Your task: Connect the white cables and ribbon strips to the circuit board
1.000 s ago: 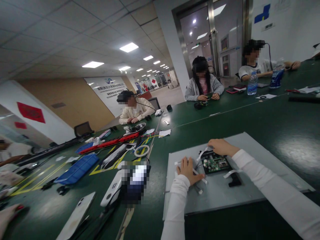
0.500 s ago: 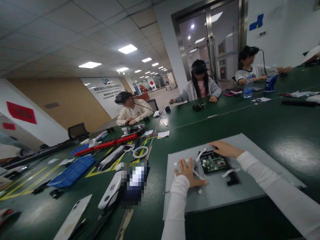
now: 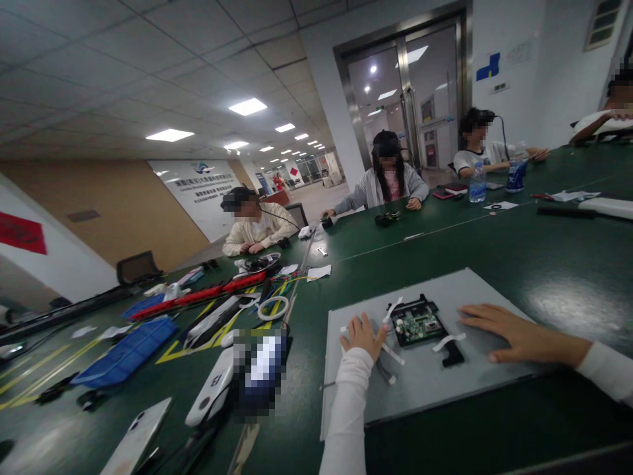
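A flat grey panel (image 3: 489,373) lies on the green table before me. On it sits a green circuit board (image 3: 418,326) in a black frame, with a black piece (image 3: 452,356) at its lower right corner. White tape strips (image 3: 449,341) cross parts of the frame and a grey cable (image 3: 383,371) beside it. My left hand (image 3: 364,335) rests on the panel left of the board, fingers spread, by the cable and tape. To the right of the board, my right hand (image 3: 519,333) is flat over the panel with fingers apart. Neither hand holds anything visible.
Left of the panel lie a phone (image 3: 136,439), a white device (image 3: 211,388), a blurred-out screen, a blue tray (image 3: 126,353), a tape roll (image 3: 273,307) and a red power strip (image 3: 198,298). Several people sit across the table, near a water bottle (image 3: 477,183).
My right hand has moved off the board's top edge, rightward and nearer to me. My left hand's thumb has drawn in toward its fingers. The view has shifted slightly right.
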`<move>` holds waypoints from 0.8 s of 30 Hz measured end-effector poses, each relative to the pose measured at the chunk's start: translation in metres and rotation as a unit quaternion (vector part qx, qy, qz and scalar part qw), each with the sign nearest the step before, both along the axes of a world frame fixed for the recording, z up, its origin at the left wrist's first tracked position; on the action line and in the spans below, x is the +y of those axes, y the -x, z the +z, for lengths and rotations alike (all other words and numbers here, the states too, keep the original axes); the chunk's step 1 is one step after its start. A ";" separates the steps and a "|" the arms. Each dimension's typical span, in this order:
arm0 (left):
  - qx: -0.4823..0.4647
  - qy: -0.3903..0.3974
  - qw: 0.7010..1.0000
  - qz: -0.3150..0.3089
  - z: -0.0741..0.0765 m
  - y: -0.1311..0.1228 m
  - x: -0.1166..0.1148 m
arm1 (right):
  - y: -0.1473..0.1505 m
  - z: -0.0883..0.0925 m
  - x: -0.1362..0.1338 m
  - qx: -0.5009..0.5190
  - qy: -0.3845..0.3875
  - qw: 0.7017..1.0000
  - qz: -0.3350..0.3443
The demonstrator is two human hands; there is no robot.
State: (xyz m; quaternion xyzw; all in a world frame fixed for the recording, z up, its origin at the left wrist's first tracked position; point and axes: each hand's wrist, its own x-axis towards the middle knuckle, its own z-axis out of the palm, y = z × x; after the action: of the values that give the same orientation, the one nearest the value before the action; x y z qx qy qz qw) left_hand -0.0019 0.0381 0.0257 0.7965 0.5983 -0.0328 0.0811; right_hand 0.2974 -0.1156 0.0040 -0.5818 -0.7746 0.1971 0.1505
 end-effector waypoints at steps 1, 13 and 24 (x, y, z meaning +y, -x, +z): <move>0.000 -0.006 1.000 0.000 0.000 0.000 0.000 | 0.001 0.002 -0.007 -0.008 0.001 1.000 0.015; -0.034 -0.066 0.997 0.003 0.004 -0.003 0.005 | 0.013 0.003 -0.036 -0.030 -0.005 0.999 0.028; -0.100 -0.134 0.986 -0.011 0.012 -0.002 0.008 | 0.002 -0.017 -0.051 -0.076 -0.010 0.994 -0.073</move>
State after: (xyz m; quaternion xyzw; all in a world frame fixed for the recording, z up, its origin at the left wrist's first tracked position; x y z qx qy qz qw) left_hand 0.0006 0.0456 0.0380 0.8058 0.5775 0.1267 0.0330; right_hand 0.2957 -0.1670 -0.0128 -0.6488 -0.7409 0.1331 0.1108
